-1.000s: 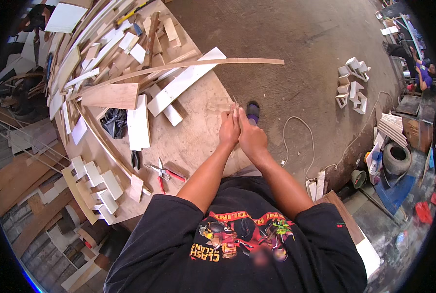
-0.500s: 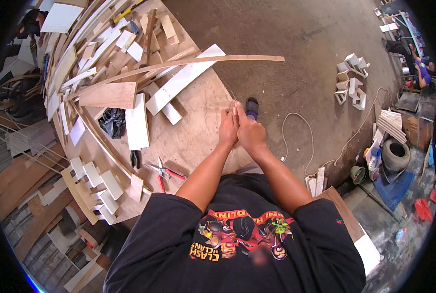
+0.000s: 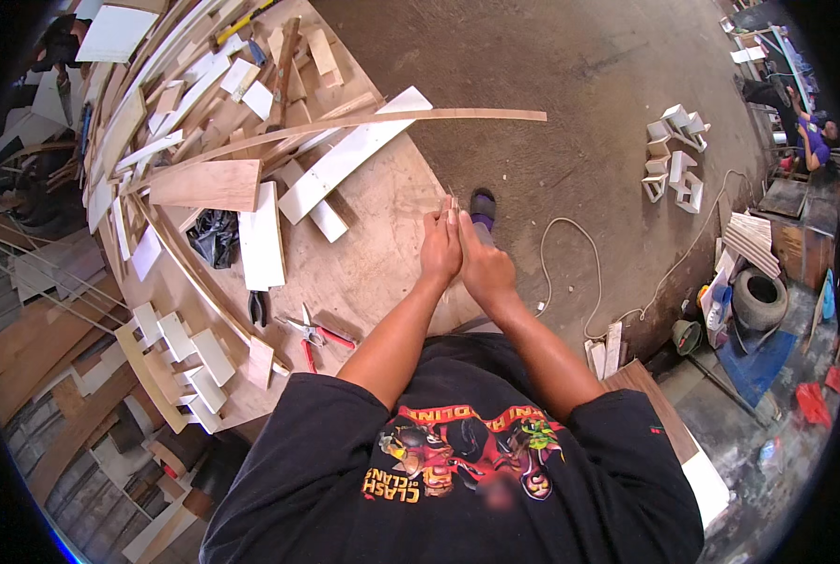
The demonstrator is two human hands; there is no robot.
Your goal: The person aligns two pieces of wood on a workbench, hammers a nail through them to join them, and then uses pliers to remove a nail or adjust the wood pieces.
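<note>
Slim piece (image 3: 451,199), too small to make out well: it sits at the fingertips, by the right edge of the worktop (image 3: 382,254), with the floor (image 3: 551,56) just beyond. Dropping it looks like the main risk, since a slip could send it over that edge. The worktop is crowded on its far left, where loose offcuts (image 3: 241,80) could slide if bumped. A long thin strip (image 3: 495,116) lies across there, its right end jutting out over the floor; anyone brushing past could catch it and shift the white board (image 3: 345,169) it crosses. Near left, a stepped white assembly (image 3: 212,355) is close to the rim, where a swing of the left arm could knock it off. The left hand (image 3: 441,246) and right hand (image 3: 486,268) press side by side, each grip seemingly pinching the slim piece; a sudden give could jab a finger. Smallest, the red-handled snips (image 3: 309,355) lie left of the left forearm (image 3: 396,324), which could brush them if it swings outward.
</note>
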